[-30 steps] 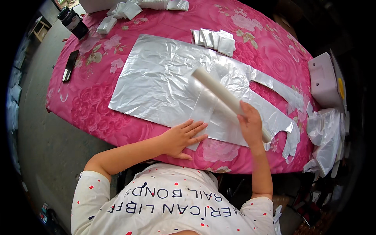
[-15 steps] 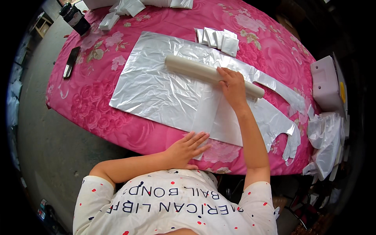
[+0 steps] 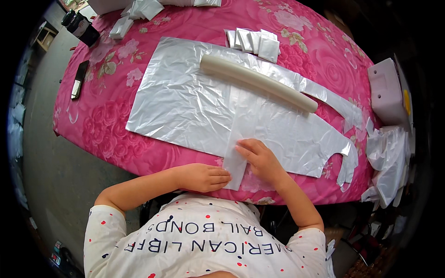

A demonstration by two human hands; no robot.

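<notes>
A stack of thin, silvery-white plastic aprons lies flat on the table, its narrow strap ends to the right. Across it, a pale roller-like tube rests with no hand on it. A folded strip of translucent film hangs past the near edge of the stack. My left hand, fingers pressed together and thumb hidden, is closed at the strip's near end. Just right of it, my right hand pinches the film's left edge with thumb and forefinger.
A pink floral cloth covers the table. Behind the aprons sit folded plastic packets, with more packets farther back. At left are a phone and a dark bottle. A white bin and plastic bags stand right.
My right hand has let go of the tube and come nearer to pinch the film's edge. The spread fingers of my left hand have drawn together at the strip's near end.
</notes>
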